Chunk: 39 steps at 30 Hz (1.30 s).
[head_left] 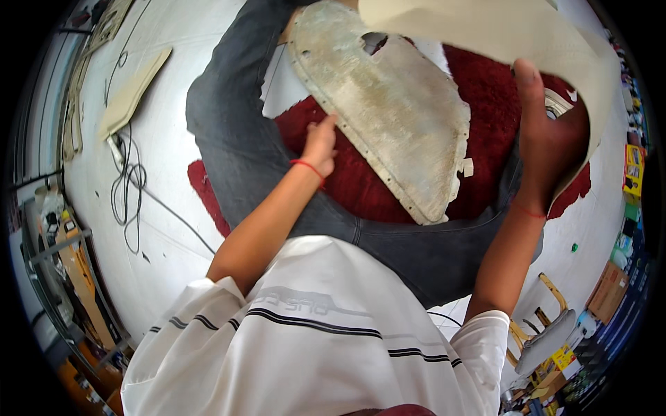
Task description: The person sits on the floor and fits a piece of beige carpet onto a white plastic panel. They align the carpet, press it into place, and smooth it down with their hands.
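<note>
A mottled grey-beige panel [388, 118] lies slanting between my legs, over a dark red shaggy rug [361, 182]. It has small holes along its left edge, a larger cut-out near the far end and a ragged right side. My left hand [320, 147] is closed at that left edge, its fingertips against the panel. On the right, my right hand [544, 132] holds up a cream sheet [479, 31], which curls over and around it. The thumb points up and the other fingers are mostly hidden in the sheet's shadow.
My legs in dark grey trousers [229, 90] ring the rug. To the left lie a long beige piece [135, 93] and a coiled black cable [130, 187] on the pale floor. A chair [544, 340] and crowded shelves stand at the right; a metal rack [59, 256] stands left.
</note>
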{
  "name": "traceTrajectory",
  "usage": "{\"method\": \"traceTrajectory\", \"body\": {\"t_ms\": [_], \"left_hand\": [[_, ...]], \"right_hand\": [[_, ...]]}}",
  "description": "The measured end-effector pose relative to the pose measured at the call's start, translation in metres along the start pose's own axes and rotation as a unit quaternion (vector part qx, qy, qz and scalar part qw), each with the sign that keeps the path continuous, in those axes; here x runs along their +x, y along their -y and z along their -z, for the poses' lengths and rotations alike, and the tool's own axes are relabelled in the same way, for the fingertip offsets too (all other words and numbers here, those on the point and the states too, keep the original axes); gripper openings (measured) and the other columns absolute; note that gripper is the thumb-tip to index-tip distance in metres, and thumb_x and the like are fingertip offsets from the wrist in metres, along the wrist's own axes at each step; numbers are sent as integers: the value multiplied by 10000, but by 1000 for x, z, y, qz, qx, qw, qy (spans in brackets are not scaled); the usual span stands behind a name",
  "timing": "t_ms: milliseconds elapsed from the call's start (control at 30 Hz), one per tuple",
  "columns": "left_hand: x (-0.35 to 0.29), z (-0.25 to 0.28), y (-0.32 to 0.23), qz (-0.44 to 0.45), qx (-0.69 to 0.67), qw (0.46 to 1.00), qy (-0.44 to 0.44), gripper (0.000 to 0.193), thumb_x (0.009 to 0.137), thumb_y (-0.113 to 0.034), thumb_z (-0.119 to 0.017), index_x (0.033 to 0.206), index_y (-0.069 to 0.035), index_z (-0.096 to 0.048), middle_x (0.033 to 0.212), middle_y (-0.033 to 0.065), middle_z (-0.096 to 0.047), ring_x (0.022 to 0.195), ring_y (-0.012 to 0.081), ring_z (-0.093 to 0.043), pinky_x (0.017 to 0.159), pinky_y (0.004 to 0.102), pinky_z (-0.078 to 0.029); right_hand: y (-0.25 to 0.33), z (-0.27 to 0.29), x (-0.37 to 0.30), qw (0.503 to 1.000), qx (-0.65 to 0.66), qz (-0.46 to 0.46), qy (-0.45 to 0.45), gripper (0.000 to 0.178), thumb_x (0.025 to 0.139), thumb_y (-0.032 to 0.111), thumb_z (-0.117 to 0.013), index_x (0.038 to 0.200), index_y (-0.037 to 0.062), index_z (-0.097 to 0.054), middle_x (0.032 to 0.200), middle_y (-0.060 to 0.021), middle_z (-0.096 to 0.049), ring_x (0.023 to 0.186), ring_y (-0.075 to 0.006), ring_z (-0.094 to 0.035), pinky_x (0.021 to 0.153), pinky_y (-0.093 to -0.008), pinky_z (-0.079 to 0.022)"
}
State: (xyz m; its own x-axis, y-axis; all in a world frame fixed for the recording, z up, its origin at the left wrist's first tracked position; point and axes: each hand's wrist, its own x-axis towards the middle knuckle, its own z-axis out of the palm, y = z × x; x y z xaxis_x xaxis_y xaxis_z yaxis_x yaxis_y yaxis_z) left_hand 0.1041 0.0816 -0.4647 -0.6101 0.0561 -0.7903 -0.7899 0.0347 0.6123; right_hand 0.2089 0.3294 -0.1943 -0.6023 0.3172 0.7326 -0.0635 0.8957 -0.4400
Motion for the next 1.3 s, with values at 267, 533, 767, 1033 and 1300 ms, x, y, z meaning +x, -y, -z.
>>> {"method": "traceTrajectory", "body": {"t_ms": [267,533,767,1033,1300], "left_hand": [[28,-34,32,-200,13,979,-32,766,925,-118,-716,1546,35,-295,1372,223,-586,1244,269,-594,1051,377,-468],[-26,-78,35,-231,8,973,6,1084,857,-14,-722,1649,13,17,1641,233,-308,1444,275,-420,1156,323,-365],[-19,-68,27,-383,42,919,86,998,871,13,-636,1642,35,-2,1623,254,-357,1425,300,-460,1133,320,-400],[122,-10,-48,-360,129,923,-36,842,826,-94,-651,1594,43,-336,1295,221,-689,1068,247,-699,939,316,-537],[17,-11,-90,-395,191,898,3,913,890,-522,-743,1519,63,-435,1551,214,-459,1439,344,-419,1187,446,-334]], "right_hand": [[27,-13,7,994,89,-52,27,370,890,283,-855,1113,15,-732,1063,-67,-753,963,-190,-695,899,-310,-529],[41,-29,20,991,99,-93,19,366,914,282,-834,1123,5,-717,1030,-51,-743,946,-150,-677,900,-298,-520],[43,-17,55,991,-90,89,-33,436,912,360,-823,1168,17,-740,1147,-95,-754,1068,-211,-689,994,-321,-488],[85,-38,50,998,-24,-51,-24,333,916,161,-799,1171,-17,-682,1048,-109,-749,950,-224,-723,868,-331,-561],[54,-56,21,995,-40,93,20,299,926,274,-801,1108,44,-742,991,-70,-760,889,-196,-719,829,-326,-558]]}}
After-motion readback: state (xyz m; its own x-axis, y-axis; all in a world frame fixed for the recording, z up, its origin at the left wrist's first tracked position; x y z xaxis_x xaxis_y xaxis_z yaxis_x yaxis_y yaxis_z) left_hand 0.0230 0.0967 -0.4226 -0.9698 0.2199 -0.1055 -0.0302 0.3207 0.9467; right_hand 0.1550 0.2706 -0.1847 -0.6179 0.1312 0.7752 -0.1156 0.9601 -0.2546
